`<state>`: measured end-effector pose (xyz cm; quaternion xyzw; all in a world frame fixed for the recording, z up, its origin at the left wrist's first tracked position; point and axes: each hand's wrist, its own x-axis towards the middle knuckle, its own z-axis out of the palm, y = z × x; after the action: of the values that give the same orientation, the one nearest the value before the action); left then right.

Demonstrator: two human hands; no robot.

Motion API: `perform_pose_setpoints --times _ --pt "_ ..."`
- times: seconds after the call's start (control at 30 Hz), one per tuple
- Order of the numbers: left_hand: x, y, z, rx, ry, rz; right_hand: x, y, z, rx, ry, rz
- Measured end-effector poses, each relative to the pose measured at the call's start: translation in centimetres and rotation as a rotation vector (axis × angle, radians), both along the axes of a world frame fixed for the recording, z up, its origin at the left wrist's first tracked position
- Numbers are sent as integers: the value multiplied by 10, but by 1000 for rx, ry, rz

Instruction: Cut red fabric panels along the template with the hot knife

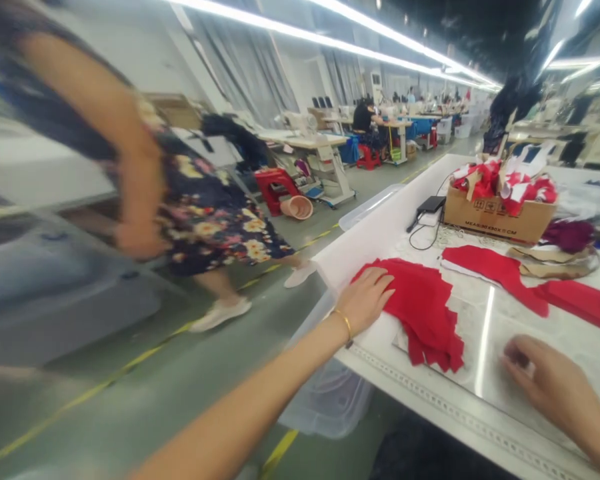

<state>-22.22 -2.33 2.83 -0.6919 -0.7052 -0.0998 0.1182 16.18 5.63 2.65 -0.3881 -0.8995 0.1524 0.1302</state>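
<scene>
My left hand (365,300), with a gold bracelet at the wrist, lies flat with its fingers stretched over a stack of red fabric pieces (423,307). The pieces are loosely fanned, with uneven edges, near the table's corner. Over the table to the right is my right hand (550,373), its fingers curled in toward the thumb and nothing visible in them. A shiny clear sheet (473,347) covers the tabletop between the hands. More red fabric pieces (495,270) lie beyond the right hand, some with white beneath.
A cardboard box (495,217) full of red and white scraps stands at the back, beside a black device (431,205) with a cable. Tan pieces (555,263) and purple cloth (569,233) lie nearby. A blurred person (145,167) walks in the left aisle. A clear plastic bin (330,407) is under the table edge.
</scene>
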Motion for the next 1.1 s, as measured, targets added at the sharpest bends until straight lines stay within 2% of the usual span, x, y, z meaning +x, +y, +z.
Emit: perform_pose_setpoints --times 0.07,0.17,0.3,0.4,0.5,0.6,0.7,0.8,0.9,1.1 --pt "-1 -2 -11 -10 -14 0 24 15 -3 92 14 -85" --pt "-10 -8 -18 -17 -23 -11 56 32 -8 311 8 -209" --pt "-25 -8 -15 4 -30 -56 86 43 -14 448 -99 -229" --pt "-20 10 -6 65 -59 -134 98 51 -18 480 -181 -324" --pt "13 39 8 82 -55 -296 111 62 -21 442 -233 -451" --pt "65 71 19 58 -23 -481 129 71 -24 369 -249 -521" --pt "119 102 22 56 26 -671 146 75 -25 334 -189 -540" --pt "164 131 18 41 26 -787 153 73 -23 350 -73 -587" --pt "199 158 12 22 51 -825 155 73 -18 398 32 -593" --pt "246 198 -11 55 170 -855 159 75 -16 313 84 -554"
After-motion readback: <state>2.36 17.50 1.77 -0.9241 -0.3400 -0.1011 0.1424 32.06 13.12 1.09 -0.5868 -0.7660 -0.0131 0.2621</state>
